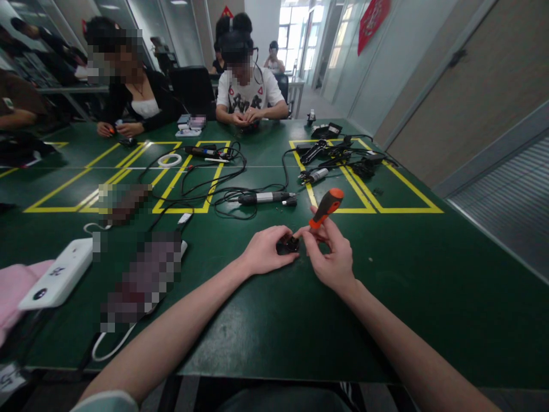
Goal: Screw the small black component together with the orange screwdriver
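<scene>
My left hand (268, 250) rests on the green table with its fingers curled round a small black part (292, 244). What kind of part it is, I cannot make out. Just to the right, my right hand (332, 254) grips a screwdriver (327, 207) with an orange and dark grey handle. The handle tilts up and to the right, above the knuckles. Its shaft is mostly hidden by the fingers and points down toward the black part. Whether the tip touches the part cannot be seen.
Beyond my hands lie a grey and black electric screwdriver (263, 198) and looping black cables. A pile of black parts (330, 151) sits at the back right. On the left are a white power bank (60, 273) and a blurred phone-like device (143, 274). Several people sit beyond the table.
</scene>
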The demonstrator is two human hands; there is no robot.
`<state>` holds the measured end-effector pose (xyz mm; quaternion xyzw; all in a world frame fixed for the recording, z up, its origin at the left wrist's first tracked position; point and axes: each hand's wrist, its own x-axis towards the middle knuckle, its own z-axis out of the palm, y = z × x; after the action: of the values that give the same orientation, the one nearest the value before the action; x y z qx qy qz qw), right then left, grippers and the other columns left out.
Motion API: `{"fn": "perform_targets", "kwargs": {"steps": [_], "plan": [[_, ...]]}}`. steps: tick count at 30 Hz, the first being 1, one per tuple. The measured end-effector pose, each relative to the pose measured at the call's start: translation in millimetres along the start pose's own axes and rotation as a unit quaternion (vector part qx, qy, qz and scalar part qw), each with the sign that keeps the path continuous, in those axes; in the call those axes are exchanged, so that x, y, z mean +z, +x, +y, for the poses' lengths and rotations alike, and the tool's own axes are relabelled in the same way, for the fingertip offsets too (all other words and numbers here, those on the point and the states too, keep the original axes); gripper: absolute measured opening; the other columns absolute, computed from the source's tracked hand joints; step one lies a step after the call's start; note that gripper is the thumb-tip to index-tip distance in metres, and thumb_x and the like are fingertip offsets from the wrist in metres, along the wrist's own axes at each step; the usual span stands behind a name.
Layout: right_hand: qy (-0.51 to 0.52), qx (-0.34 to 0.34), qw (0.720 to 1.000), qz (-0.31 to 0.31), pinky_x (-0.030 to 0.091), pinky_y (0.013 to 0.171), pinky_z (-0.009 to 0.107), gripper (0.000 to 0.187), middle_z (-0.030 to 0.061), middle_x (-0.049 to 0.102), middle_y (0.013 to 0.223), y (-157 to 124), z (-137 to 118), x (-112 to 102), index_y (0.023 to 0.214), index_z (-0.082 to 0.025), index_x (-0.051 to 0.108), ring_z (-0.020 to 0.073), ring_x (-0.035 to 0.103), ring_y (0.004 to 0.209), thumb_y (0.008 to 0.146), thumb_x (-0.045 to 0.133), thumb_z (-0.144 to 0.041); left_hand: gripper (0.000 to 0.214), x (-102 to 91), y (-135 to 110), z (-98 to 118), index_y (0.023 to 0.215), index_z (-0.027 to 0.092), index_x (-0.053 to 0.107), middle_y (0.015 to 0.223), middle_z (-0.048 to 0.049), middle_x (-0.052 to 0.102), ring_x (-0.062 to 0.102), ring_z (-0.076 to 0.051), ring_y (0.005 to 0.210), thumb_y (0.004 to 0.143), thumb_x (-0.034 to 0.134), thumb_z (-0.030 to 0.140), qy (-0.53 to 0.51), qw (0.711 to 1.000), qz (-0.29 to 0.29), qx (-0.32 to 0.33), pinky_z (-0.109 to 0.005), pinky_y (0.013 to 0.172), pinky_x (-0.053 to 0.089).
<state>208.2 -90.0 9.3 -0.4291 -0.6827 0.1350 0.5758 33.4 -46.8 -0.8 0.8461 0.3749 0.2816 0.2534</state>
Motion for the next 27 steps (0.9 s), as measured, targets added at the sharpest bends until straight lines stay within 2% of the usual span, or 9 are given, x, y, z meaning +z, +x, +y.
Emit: {"fn": "perform_targets", "kwargs": {"steps": [3,9,14,19,23,27], "plan": [[0.009,0.011,1.0,-0.018,0.057,0.059,0.027,0.042,0.0017,0.074,0.083,2,-2,-1,0.138,-0.021,0.062,0.0129,0.062,0.058,0.097,0.057,-0.019,0.027,0.8,0,-1,0.097,0.02,0.063,0.091,-0.0004,0.069,0.062,-0.016,0.076,0.081,0.078,0.035,-0.006,1.0,0.002,0.003,-0.028,0.07,0.047],[0.009,0.018,1.0,-0.011,0.048,0.048,0.024,0.035,-0.0027,0.065,0.073,6,0,-4,0.127,-0.02,0.07,0.0089,0.049,0.048,0.092,0.063,-0.019,0.028,1.9,1,-3,0.097,0.02,0.063,0.089,-0.0006,0.067,0.06,-0.016,0.074,0.08,0.079,0.036,-0.011,1.0,-0.003,0.0,-0.027,0.067,0.046],[0.056,0.032,0.998,0.007,0.051,0.051,0.024,0.044,0.0003,0.073,0.084,4,7,-2,0.135,-0.024,0.065,0.0088,0.055,0.05,0.091,0.067,-0.019,0.029,3.0,1,-5,0.104,0.019,0.064,0.093,-0.0024,0.067,0.062,-0.017,0.079,0.083,0.078,0.033,-0.026,0.999,-0.006,0.018,-0.028,0.073,0.05],[0.098,0.027,0.995,-0.023,0.059,0.06,0.027,0.048,0.0022,0.076,0.086,2,6,-1,0.142,-0.026,0.058,0.0143,0.069,0.064,0.095,0.061,-0.018,0.026,3.5,1,-6,0.102,0.018,0.065,0.095,-0.0036,0.068,0.065,-0.02,0.086,0.083,0.077,0.031,-0.037,0.999,-0.006,0.019,-0.031,0.079,0.052],[0.102,0.051,0.993,-0.044,0.057,0.057,0.027,0.041,0.0015,0.074,0.086,3,3,-2,0.137,-0.024,0.062,0.0126,0.064,0.059,0.096,0.062,-0.021,0.023,3.3,2,-6,0.106,0.018,0.066,0.099,-0.0055,0.07,0.067,-0.021,0.089,0.086,0.072,0.025,-0.047,0.999,-0.005,0.022,-0.033,0.083,0.053],[0.116,0.07,0.99,-0.041,0.057,0.059,0.027,0.03,-0.0016,0.07,0.082,2,5,-1,0.127,-0.026,0.069,0.0101,0.058,0.055,0.098,0.06,-0.024,0.025,4.0,3,-7,0.112,0.016,0.067,0.111,-0.0096,0.07,0.068,-0.023,0.1,0.088,0.068,0.021,-0.078,0.996,-0.002,0.048,-0.035,0.092,0.054]]}}
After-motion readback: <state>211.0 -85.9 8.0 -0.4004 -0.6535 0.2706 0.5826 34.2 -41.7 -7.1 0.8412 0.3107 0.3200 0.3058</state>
